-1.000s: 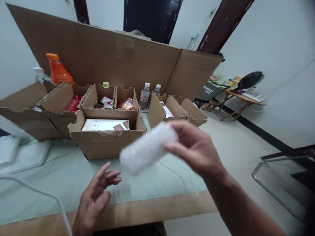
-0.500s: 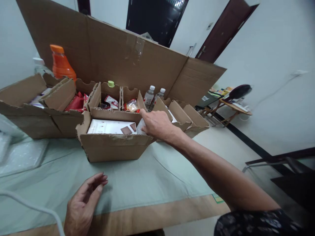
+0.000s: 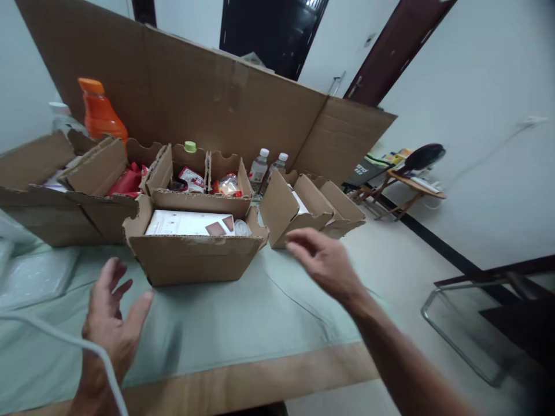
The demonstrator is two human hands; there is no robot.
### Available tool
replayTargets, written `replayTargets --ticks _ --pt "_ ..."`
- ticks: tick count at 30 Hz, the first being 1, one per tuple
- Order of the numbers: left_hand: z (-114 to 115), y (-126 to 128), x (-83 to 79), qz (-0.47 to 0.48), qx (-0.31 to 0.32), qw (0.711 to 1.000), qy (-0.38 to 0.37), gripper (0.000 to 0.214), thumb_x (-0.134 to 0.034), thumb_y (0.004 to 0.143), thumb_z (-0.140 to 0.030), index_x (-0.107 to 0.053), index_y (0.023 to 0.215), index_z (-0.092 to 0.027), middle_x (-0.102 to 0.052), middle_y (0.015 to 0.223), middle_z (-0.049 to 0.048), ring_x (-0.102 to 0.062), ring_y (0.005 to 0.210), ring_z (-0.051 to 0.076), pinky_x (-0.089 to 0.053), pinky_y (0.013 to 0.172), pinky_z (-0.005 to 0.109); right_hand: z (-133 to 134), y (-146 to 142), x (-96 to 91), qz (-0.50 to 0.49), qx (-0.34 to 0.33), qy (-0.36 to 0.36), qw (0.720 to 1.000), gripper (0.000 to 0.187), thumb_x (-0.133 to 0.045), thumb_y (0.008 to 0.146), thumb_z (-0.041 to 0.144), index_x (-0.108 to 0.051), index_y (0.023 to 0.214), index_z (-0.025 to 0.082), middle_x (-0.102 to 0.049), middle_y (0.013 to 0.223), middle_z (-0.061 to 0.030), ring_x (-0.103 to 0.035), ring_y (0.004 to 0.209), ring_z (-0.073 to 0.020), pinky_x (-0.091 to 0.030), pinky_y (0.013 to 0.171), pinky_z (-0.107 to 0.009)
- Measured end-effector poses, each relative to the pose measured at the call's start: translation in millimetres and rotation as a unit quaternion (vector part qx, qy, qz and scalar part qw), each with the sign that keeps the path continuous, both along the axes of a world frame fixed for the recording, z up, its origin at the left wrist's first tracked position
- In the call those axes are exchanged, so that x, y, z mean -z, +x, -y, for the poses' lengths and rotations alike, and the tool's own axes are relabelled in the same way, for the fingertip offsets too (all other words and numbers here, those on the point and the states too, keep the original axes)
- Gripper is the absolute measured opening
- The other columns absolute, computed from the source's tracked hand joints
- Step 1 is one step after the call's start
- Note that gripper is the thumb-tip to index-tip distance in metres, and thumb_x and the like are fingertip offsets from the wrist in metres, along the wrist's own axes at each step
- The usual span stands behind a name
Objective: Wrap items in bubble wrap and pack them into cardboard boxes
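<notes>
A small cardboard box (image 3: 197, 260) stands at the front of the cloth-covered table. Inside it lie a white printed carton (image 3: 186, 223) and, at its right end, a clear crinkled plastic item (image 3: 241, 228) whose kind I cannot make out. My left hand (image 3: 113, 320) is left of and nearer to me than this box, fingers spread, holding nothing. To the box's right, my right hand (image 3: 323, 263) hangs over the cloth in front of another cardboard box (image 3: 299, 211); its fingers are loosely curved and apart, with nothing in them.
Cardboard boxes with red packets (image 3: 128, 180) and snack bags (image 3: 228, 185) line the back, before a tall cardboard sheet (image 3: 243, 92). An orange bottle (image 3: 102, 112) and water bottles (image 3: 259, 169) stand there. A white cable (image 3: 65, 335) crosses at lower left; plastic packaging (image 3: 39, 277) lies left.
My right hand has left the front box's right end and moved right and toward me. My left hand has moved left and forward, its fingers opening wider.
</notes>
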State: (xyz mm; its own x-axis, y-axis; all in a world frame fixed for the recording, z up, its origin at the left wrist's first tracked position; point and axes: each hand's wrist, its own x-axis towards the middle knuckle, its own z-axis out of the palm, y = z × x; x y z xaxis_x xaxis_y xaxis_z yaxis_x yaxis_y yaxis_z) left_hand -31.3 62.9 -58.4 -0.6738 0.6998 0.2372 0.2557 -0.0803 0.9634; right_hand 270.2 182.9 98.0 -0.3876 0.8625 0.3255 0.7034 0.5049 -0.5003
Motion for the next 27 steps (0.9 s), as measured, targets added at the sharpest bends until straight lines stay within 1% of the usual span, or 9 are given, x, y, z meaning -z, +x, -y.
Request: replayTargets --ticks 4,7,9,12,16,19,22,25,27 --pt "-37 -4 -13.8 0.053 0.062 0.997 0.000 0.082 -0.078 0.077 -0.043 -0.044 0.150 -0.027 -0.056 0.147 0.0096 -0.054 0.134 0.033 -0.040 0.118 0.051 -11 -21 72.4 -0.070 -0.079 -0.145 0.984 0.071 -0.075 0.083 0.044 -0.052 0.144 0.017 -0.066 0.136 -0.0158 -0.067 0.114 -0.0279 -0.055 0.084 -0.037" --pt "-39 11 -19.3 0.055 0.082 0.995 -0.009 0.073 -0.078 0.076 -0.041 -0.049 0.141 -0.024 -0.060 0.136 0.0097 -0.058 0.126 0.030 -0.041 0.117 0.049 -13 -43 94.0 -0.117 -0.090 -0.147 0.978 0.063 -0.069 0.088 0.043 -0.053 0.141 0.014 -0.065 0.135 -0.0168 -0.063 0.119 -0.0305 -0.053 0.096 -0.043" --pt "-19 28 -15.1 0.048 0.096 0.994 -0.011 0.071 -0.078 0.078 -0.039 -0.048 0.141 -0.023 -0.060 0.135 0.0108 -0.059 0.124 0.029 -0.042 0.116 0.049 5 -36 96.4 -0.122 -0.047 -0.126 0.983 0.048 -0.065 0.090 0.039 -0.059 0.130 0.014 -0.068 0.126 -0.0157 -0.064 0.113 -0.0308 -0.052 0.098 -0.046" --pt "34 52 0.1 0.056 0.119 0.991 -0.030 0.069 -0.076 0.081 -0.039 -0.048 0.142 -0.026 -0.061 0.135 0.0115 -0.057 0.130 0.031 -0.038 0.119 0.051 54 -5 97.1 -0.130 -0.002 -0.093 0.987 0.032 -0.062 0.091 0.035 -0.064 0.117 0.018 -0.070 0.116 -0.0124 -0.064 0.108 -0.0300 -0.052 0.098 -0.046" --pt "84 47 4.0 0.088 0.079 0.991 -0.067 0.067 -0.078 0.079 -0.044 -0.053 0.140 -0.029 -0.061 0.137 0.0107 -0.054 0.136 0.035 -0.033 0.123 0.056 109 3 96.5 -0.141 -0.027 -0.090 0.985 0.042 -0.061 0.094 0.034 -0.057 0.134 0.022 -0.068 0.121 -0.0117 -0.063 0.114 -0.0299 -0.053 0.100 -0.046" --pt "76 30 -19.4 0.066 0.022 0.997 -0.013 0.068 -0.077 0.079 -0.043 -0.052 0.140 -0.029 -0.060 0.138 0.0078 -0.059 0.127 0.033 -0.038 0.120 0.052 108 -19 87.9 -0.131 -0.076 -0.103 0.983 0.048 -0.062 0.093 0.036 -0.054 0.138 0.023 -0.067 0.127 -0.0125 -0.062 0.114 -0.0300 -0.053 0.100 -0.047" --pt "57 37 -37.8 0.032 0.045 0.998 0.012 0.069 -0.079 0.074 -0.042 -0.052 0.136 -0.027 -0.064 0.123 0.0061 -0.064 0.113 0.028 -0.049 0.109 0.047 96 -18 80.0 -0.166 -0.026 -0.106 0.980 0.038 -0.061 0.091 0.041 -0.062 0.122 0.019 -0.070 0.112 -0.0116 -0.066 0.098 -0.0284 -0.056 0.089 -0.045" --pt "59 64 -32.1 0.020 0.147 0.989 -0.024 0.060 -0.074 0.082 -0.035 -0.052 0.137 -0.024 -0.065 0.127 0.0086 -0.060 0.124 0.028 -0.046 0.111 0.043 103 14 84.3 -0.165 0.055 -0.076 0.982 0.031 -0.058 0.093 0.042 -0.064 0.111 0.018 -0.071 0.105 -0.0121 -0.066 0.099 -0.0301 -0.056 0.089 -0.045" --pt "63 79 -23.1 0.029 0.173 0.984 -0.040 0.058 -0.071 0.085 -0.033 -0.051 0.139 -0.025 -0.064 0.133 0.0095 -0.057 0.130 0.027 -0.044 0.113 0.041 115 33 92.9 -0.142 0.062 -0.061 0.986 0.032 -0.058 0.094 0.041 -0.064 0.116 0.018 -0.071 0.111 -0.0129 -0.066 0.107 -0.0320 -0.055 0.093 -0.047"
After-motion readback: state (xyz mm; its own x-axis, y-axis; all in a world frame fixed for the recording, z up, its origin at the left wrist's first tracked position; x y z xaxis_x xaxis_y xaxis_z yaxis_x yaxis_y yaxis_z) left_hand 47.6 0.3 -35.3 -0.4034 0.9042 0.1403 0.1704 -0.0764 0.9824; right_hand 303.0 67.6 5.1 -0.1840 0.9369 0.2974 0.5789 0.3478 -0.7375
